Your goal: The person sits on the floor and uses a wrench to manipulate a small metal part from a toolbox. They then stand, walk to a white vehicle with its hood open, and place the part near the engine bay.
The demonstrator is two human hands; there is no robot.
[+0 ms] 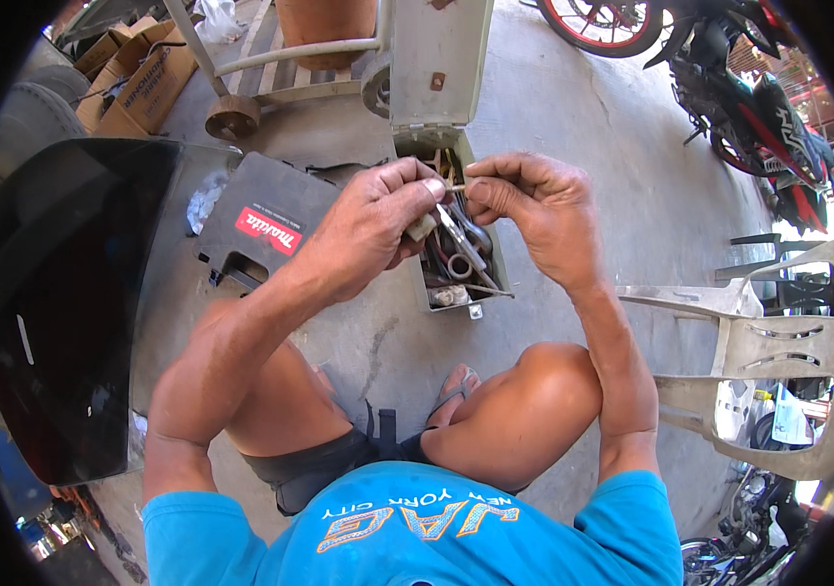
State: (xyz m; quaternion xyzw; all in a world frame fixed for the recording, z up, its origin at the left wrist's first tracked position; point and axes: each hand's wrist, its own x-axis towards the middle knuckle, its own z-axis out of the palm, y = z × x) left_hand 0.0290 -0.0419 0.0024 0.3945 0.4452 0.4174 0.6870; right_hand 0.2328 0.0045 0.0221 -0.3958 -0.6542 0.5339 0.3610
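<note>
Above an open metal toolbox (492, 256), both hands meet at a small, thin rod-like piece (456, 187), too small to name. My left hand (378, 210) pinches its left end between thumb and forefinger. A pale blocky object (421, 230) also shows beneath my left hand's curled fingers; its kind is unclear. The thumb and fingers of my right hand (539, 200) close on the piece's right end. Inside the toolbox lie several metal hand tools, among them a ring-ended wrench (458, 265). My hands hide part of its contents.
A dark plastic tool case (266, 220) lies left of the toolbox, beside a large tinted glass panel (56, 303). The toolbox's raised lid (437, 59) stands near a wheeled metal frame (300, 59). Plastic chairs (778, 352) and a motorcycle (739, 107) are at the right.
</note>
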